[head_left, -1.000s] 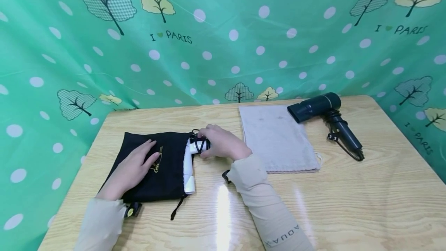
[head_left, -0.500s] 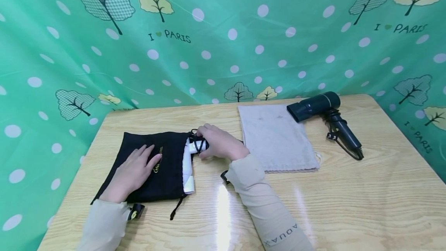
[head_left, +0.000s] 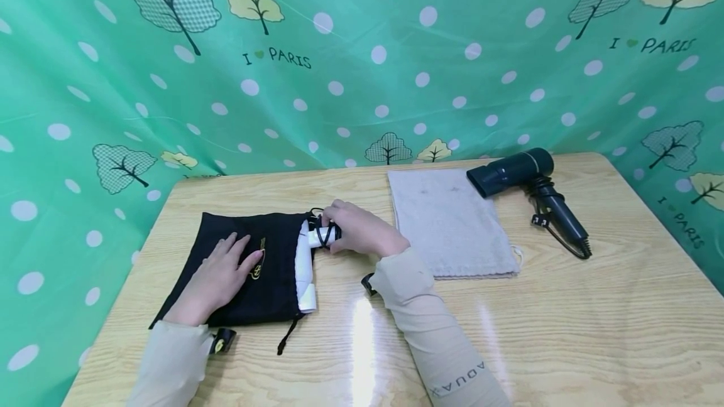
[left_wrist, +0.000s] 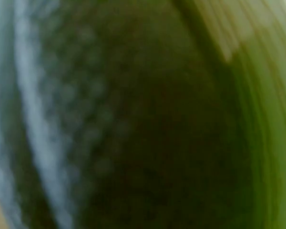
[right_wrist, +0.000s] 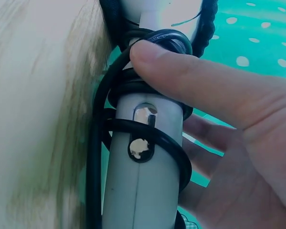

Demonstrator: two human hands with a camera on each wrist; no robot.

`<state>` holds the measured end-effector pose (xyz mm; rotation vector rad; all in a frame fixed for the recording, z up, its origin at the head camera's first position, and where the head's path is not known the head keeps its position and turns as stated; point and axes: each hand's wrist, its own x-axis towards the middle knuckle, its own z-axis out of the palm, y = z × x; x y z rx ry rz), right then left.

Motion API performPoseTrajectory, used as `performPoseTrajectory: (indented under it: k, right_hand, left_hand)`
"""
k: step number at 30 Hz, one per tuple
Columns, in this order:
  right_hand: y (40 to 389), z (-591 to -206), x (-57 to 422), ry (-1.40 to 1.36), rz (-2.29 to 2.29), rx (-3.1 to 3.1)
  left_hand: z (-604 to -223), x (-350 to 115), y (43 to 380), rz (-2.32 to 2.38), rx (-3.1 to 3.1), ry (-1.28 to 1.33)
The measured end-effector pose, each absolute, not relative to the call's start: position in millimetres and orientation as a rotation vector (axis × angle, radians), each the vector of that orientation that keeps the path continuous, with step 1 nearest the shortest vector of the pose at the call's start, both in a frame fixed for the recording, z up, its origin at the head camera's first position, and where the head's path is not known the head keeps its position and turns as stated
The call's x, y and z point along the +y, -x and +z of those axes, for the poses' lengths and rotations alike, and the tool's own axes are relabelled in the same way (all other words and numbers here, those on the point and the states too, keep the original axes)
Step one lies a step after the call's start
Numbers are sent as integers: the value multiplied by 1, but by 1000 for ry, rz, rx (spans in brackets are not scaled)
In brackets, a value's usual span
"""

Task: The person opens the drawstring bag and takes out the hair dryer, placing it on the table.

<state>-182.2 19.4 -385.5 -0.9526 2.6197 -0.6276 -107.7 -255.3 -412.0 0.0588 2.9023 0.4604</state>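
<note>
A white hair dryer (head_left: 306,269) lies mostly inside a black drawstring bag (head_left: 277,294) on the left half of the table; its handle sticks out of the mouth toward the right. My right hand (head_left: 362,231) grips that handle. In the right wrist view, black cord (right_wrist: 93,162) winds around the white handle (right_wrist: 155,200), and the thumb presses on the coils near the bag's mouth. Flat on top of the bag, fingers spread, rests my left hand (head_left: 212,284). Blurred dark cloth of the bag (left_wrist: 148,133) fills most of the left wrist view.
A pale grey cloth bag (head_left: 447,231) lies flat right of my right hand. At the back right, a dark hair dryer (head_left: 511,173) overlaps its corner, cord wrapped around the handle. A green curtain (head_left: 362,93) closes off the table's back.
My left hand has slid slightly back toward me on the bag and its fingers have shifted. The right hand keeps its grip on the handle, with almost no movement.
</note>
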Motion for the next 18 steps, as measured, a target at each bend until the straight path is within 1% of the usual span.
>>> performPoseTrajectory:
  k: [18]
  right_hand:
    - [180,-381,23,928,-601,2609]
  left_hand:
    - [-413,-262,111,434,2918,-49]
